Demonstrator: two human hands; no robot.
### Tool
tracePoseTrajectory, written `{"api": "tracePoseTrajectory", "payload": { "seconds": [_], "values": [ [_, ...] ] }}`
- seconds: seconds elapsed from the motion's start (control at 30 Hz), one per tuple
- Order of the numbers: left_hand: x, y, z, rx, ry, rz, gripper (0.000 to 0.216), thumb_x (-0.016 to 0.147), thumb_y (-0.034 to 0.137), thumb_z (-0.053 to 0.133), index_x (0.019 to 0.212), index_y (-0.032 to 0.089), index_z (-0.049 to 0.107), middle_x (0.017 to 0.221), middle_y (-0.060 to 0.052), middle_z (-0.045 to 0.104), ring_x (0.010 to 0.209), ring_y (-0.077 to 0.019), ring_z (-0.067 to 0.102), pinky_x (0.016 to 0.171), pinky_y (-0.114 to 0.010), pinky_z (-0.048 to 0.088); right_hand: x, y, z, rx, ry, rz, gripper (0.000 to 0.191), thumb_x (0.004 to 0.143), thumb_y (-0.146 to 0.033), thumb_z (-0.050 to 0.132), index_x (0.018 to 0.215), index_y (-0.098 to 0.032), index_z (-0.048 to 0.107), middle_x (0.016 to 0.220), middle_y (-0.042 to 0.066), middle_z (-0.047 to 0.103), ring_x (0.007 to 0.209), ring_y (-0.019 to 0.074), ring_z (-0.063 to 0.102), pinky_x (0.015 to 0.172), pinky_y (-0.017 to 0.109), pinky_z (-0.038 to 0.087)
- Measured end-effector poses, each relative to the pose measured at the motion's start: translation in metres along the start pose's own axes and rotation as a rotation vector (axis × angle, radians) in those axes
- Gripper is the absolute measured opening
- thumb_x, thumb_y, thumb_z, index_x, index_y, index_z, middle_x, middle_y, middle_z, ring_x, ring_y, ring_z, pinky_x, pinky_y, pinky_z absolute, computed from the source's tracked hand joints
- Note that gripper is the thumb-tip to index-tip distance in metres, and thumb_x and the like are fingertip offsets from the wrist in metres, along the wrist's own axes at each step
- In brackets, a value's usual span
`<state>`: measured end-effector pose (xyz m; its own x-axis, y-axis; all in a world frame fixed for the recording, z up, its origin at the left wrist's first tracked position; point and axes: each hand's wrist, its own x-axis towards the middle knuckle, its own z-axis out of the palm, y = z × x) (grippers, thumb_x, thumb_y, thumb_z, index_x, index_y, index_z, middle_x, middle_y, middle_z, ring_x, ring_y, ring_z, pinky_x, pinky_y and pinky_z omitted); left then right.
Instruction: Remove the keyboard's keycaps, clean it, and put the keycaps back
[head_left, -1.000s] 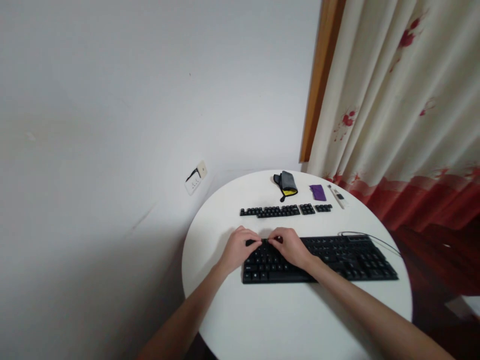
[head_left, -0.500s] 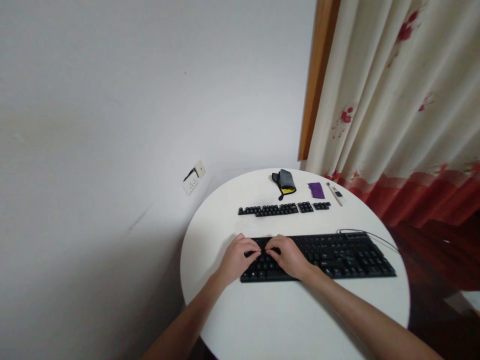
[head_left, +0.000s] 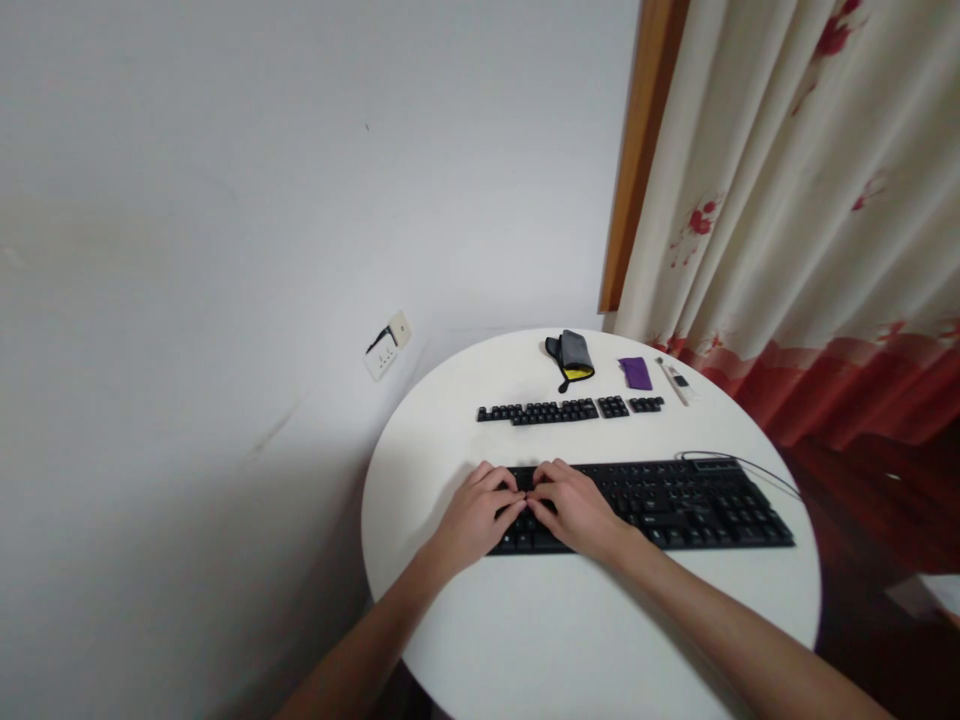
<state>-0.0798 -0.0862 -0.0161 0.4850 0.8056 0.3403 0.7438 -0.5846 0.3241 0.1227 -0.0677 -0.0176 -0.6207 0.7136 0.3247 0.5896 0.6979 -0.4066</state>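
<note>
A black keyboard (head_left: 705,505) lies across the table, and both hands rest over its left end. My left hand (head_left: 474,515) has its thumb and fingers drawn together in a pinch just above the keys. Opposite it, my right hand (head_left: 576,508) is also pinched, its fingertips meeting those of the left. Whatever sits between the fingertips is too small and hidden to make out. Behind the keyboard, loose black keycaps (head_left: 555,412) are laid out in rows, with smaller groups to the right.
Toward the back of the round white table (head_left: 420,440) lie a folded grey and yellow cloth (head_left: 576,350), a purple cloth (head_left: 636,374) and a slim pale brush-like item (head_left: 673,381). A cable (head_left: 765,472) runs off the right edge. The wall stands close on the left.
My fingertips have come together from slightly apart over the keyboard's left end. The whole view has shifted a little; the keycaps and cloths stay in place.
</note>
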Motion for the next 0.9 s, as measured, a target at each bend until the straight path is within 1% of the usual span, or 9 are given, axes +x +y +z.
{"api": "tracePoseTrajectory", "payload": {
  "seconds": [0.13, 0.23, 0.4, 0.43, 0.5, 0.57, 0.63, 0.73, 0.9],
  "values": [
    [0.000, 0.003, 0.001, 0.017, -0.009, -0.013, 0.025, 0.093, 0.027, 0.054, 0.076, 0.022, 0.071, 0.090, -0.004, 0.061, 0.093, -0.0206, 0.051, 0.083, -0.037, 0.045, -0.001, 0.001, 0.001, -0.013, -0.011, 0.032, 0.026, 0.094, -0.027, 0.052, 0.080, -0.019, 0.072, 0.095, 0.006, 0.061, 0.092, 0.0195, 0.054, 0.083, 0.032, 0.045],
    [0.001, 0.003, 0.000, 0.010, -0.006, -0.014, 0.025, 0.092, 0.026, 0.055, 0.073, 0.021, 0.070, 0.089, -0.004, 0.061, 0.092, -0.0199, 0.052, 0.083, -0.036, 0.045, -0.003, 0.001, 0.003, -0.012, -0.008, 0.045, 0.025, 0.094, -0.028, 0.052, 0.082, -0.019, 0.073, 0.095, 0.006, 0.062, 0.093, 0.0198, 0.054, 0.084, 0.032, 0.044],
    [0.021, -0.017, -0.003, -0.077, -0.017, -0.008, 0.025, 0.091, 0.028, 0.056, 0.070, 0.022, 0.070, 0.088, -0.003, 0.065, 0.090, -0.0186, 0.056, 0.085, -0.035, 0.045, 0.002, 0.004, 0.002, 0.022, -0.011, 0.113, 0.026, 0.095, -0.029, 0.049, 0.086, -0.021, 0.072, 0.092, 0.006, 0.067, 0.092, 0.0191, 0.059, 0.085, 0.030, 0.043],
    [0.030, -0.024, -0.003, -0.091, -0.007, -0.031, 0.025, 0.091, 0.028, 0.055, 0.073, 0.021, 0.070, 0.086, -0.003, 0.066, 0.087, -0.0180, 0.058, 0.084, -0.034, 0.046, 0.007, 0.007, 0.001, 0.028, -0.012, 0.150, 0.026, 0.096, -0.028, 0.047, 0.090, -0.021, 0.071, 0.092, 0.005, 0.068, 0.091, 0.0188, 0.060, 0.084, 0.030, 0.043],
    [0.049, -0.041, 0.000, -0.080, 0.079, -0.126, 0.025, 0.092, 0.028, 0.052, 0.077, 0.020, 0.071, 0.082, -0.003, 0.067, 0.081, -0.0175, 0.059, 0.079, -0.031, 0.048, 0.020, 0.012, -0.001, 0.013, -0.019, 0.247, 0.027, 0.097, -0.027, 0.044, 0.107, -0.021, 0.068, 0.093, 0.005, 0.071, 0.091, 0.0194, 0.063, 0.081, 0.029, 0.044],
    [0.067, -0.057, 0.006, -0.039, 0.156, -0.208, 0.021, 0.091, 0.027, 0.053, 0.086, 0.021, 0.071, 0.084, -0.003, 0.068, 0.076, -0.0168, 0.059, 0.076, -0.031, 0.049, 0.037, 0.019, -0.001, -0.051, -0.053, 0.342, 0.035, 0.095, -0.026, 0.044, 0.127, -0.020, 0.057, 0.098, 0.008, 0.072, 0.094, 0.0218, 0.065, 0.081, 0.031, 0.044],
    [0.080, -0.069, 0.015, 0.002, 0.228, -0.239, 0.016, 0.090, 0.023, 0.055, 0.094, 0.021, 0.071, 0.086, -0.003, 0.069, 0.080, -0.0179, 0.060, 0.079, -0.032, 0.049, 0.055, 0.024, 0.000, -0.133, -0.104, 0.415, 0.045, 0.094, -0.027, 0.045, 0.139, -0.019, 0.045, 0.106, 0.012, 0.071, 0.098, 0.0245, 0.066, 0.080, 0.033, 0.045],
    [0.088, -0.079, 0.029, 0.092, 0.277, -0.201, 0.017, 0.087, 0.020, 0.060, 0.100, 0.020, 0.070, 0.090, -0.004, 0.067, 0.091, -0.0209, 0.057, 0.086, -0.036, 0.047, 0.076, 0.032, 0.006, -0.193, -0.153, 0.454, 0.050, 0.094, -0.027, 0.046, 0.142, -0.017, 0.041, 0.110, 0.016, 0.069, 0.099, 0.0268, 0.066, 0.080, 0.035, 0.046],
    [0.085, -0.083, 0.038, 0.180, 0.243, -0.138, 0.023, 0.085, 0.021, 0.065, 0.108, 0.023, 0.070, 0.095, -0.005, 0.061, 0.093, -0.0222, 0.051, 0.086, -0.037, 0.047, 0.090, 0.040, 0.017, -0.204, -0.175, 0.444, 0.047, 0.094, -0.026, 0.045, 0.140, -0.017, 0.043, 0.109, 0.017, 0.069, 0.097, 0.0275, 0.067, 0.080, 0.037, 0.047]
  ]
}}
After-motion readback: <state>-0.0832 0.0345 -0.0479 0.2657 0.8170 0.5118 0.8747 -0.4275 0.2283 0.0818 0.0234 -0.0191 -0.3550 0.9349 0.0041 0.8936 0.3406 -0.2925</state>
